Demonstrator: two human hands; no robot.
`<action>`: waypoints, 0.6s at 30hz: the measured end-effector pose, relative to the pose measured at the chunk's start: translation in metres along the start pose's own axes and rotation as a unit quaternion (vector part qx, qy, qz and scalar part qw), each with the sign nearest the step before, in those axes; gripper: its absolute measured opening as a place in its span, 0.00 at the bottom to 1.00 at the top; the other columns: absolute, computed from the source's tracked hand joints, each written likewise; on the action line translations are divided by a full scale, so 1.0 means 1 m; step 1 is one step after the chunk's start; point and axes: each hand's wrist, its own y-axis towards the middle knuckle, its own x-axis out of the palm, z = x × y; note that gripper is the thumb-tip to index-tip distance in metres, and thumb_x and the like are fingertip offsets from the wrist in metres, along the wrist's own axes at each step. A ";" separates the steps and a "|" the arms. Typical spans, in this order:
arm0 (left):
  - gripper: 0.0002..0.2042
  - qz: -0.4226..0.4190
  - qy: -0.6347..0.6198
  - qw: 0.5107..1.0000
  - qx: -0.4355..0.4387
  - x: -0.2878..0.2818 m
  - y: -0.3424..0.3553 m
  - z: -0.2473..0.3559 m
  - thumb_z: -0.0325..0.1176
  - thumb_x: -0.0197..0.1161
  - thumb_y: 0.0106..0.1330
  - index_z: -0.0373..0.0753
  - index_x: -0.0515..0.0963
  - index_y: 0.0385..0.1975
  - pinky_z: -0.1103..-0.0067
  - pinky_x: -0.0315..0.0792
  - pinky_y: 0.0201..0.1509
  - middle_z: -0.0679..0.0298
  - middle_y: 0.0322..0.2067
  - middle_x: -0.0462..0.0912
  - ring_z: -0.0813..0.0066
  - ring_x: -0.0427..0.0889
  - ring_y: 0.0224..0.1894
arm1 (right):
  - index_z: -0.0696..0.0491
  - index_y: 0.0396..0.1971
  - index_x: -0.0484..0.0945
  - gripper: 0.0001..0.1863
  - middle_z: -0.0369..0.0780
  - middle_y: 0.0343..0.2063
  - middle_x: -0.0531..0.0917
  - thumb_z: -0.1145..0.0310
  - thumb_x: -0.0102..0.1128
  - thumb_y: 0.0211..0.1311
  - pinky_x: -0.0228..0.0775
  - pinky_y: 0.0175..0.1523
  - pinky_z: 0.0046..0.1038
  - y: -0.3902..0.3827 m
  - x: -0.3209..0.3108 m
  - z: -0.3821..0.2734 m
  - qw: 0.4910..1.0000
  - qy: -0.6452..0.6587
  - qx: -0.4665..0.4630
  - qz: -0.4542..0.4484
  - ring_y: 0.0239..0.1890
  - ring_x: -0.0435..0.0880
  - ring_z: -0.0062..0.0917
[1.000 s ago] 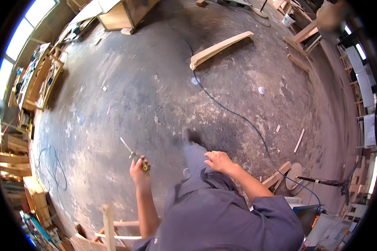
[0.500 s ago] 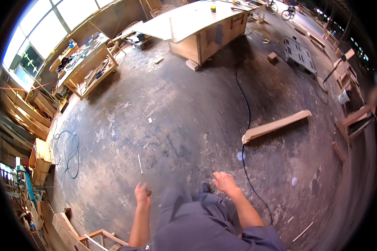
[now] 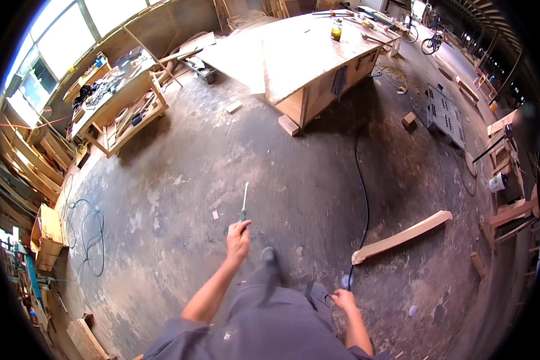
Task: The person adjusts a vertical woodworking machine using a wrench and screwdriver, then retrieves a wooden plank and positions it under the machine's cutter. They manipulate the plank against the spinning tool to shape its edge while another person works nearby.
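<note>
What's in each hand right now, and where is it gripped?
The left hand grips a screwdriver by its green handle, shaft pointing away. The right hand looks empty.

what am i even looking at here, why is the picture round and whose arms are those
This is one picture from a wide fisheye camera worn on a person's head, looking down. That lens bends straight edges, so the view looks round. The arms coming in from the bottom are the wearer's own, and there is no machine here.

The left hand holds a screwdriver with a greenish handle, its shaft pointing away from the body. The right hand hangs low beside the grey trousers; whether it holds anything is too small to tell.

The place is a workshop with a stained concrete floor. A dark cable runs across it, and a long curved plank lies to the right. Further off stand a big wooden workbench and, at left, a smaller cluttered table.
</note>
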 end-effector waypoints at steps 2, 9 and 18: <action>0.20 -0.065 0.022 0.998 0.015 0.028 0.086 0.014 0.22 0.55 0.61 0.43 0.80 0.52 0.69 0.71 0.54 0.49 0.45 0.76 0.53 0.76 0.48 | 0.58 0.36 0.85 0.11 0.45 0.27 0.87 0.67 0.63 0.59 0.80 0.33 0.34 0.018 0.051 0.058 0.979 0.184 0.087 0.012 0.27 0.87 0.32; 0.22 -0.089 0.120 0.982 0.117 0.137 0.325 0.037 0.22 0.52 0.62 0.40 0.75 0.57 0.62 0.72 0.56 0.42 0.52 0.71 0.43 0.74 0.53 | 0.60 0.31 0.84 0.06 0.41 0.19 0.82 0.75 0.61 0.56 0.74 0.21 0.30 0.052 0.047 0.014 0.792 0.454 0.406 -0.038 0.17 0.80 0.27; 0.21 -0.123 0.263 0.954 0.080 0.240 0.532 0.009 0.28 0.53 0.66 0.41 0.72 0.60 0.60 0.71 0.58 0.40 0.52 0.69 0.41 0.73 0.54 | 0.60 0.35 0.80 0.06 0.41 0.22 0.82 0.75 0.54 0.62 0.75 0.22 0.26 0.219 -0.021 -0.046 0.778 0.541 0.317 0.038 0.19 0.81 0.25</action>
